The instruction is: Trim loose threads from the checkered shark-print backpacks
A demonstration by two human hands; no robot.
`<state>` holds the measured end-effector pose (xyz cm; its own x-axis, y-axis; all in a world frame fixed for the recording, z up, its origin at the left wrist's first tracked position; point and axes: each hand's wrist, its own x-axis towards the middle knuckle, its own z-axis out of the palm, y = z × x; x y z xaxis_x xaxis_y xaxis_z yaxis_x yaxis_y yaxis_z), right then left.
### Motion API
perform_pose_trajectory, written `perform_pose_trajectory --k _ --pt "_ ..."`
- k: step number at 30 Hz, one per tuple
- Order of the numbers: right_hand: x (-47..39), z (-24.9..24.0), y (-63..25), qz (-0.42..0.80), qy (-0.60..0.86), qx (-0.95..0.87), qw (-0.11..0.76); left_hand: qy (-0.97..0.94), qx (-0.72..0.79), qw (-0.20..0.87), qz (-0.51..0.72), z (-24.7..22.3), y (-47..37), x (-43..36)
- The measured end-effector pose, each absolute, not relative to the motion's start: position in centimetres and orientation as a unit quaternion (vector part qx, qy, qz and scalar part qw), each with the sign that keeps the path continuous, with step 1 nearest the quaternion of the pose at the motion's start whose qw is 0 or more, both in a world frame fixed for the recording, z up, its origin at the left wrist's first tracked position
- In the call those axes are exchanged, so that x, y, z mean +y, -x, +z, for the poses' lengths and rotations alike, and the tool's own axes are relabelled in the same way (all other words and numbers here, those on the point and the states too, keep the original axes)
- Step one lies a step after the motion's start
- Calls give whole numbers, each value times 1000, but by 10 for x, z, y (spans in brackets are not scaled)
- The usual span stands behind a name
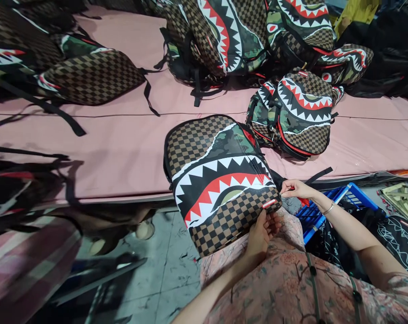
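A backpack (224, 180) with brown checks, camouflage and a red-and-white shark-mouth print lies tilted over the table's front edge, its near end by my lap. My left hand (265, 228) grips its near edge by a small red label, fingers curled. At the right corner of the same backpack, my right hand (294, 189) is closed in a pinch at the edge. A black strap (320, 174) and a bit of red material show beside that hand. What exactly the right fingertips pinch is partly hidden.
Two smaller matching bags (305, 112) lie just beyond on the pink-covered table (123, 148). More such backpacks (224, 36) are heaped at the back and left (92, 76). A blue crate (342, 198) stands on the floor at right. At left, a person's leg (31, 270) is partly visible.
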<state>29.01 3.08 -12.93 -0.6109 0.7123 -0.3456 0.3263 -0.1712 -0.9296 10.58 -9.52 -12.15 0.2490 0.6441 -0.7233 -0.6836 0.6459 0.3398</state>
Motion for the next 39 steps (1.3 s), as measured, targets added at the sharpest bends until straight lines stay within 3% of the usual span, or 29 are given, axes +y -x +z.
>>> perform_pose_trajectory --k 39 --pt "26 -115 -254 632 372 -667 131 -15 425 810 405 -131 -102 -98"
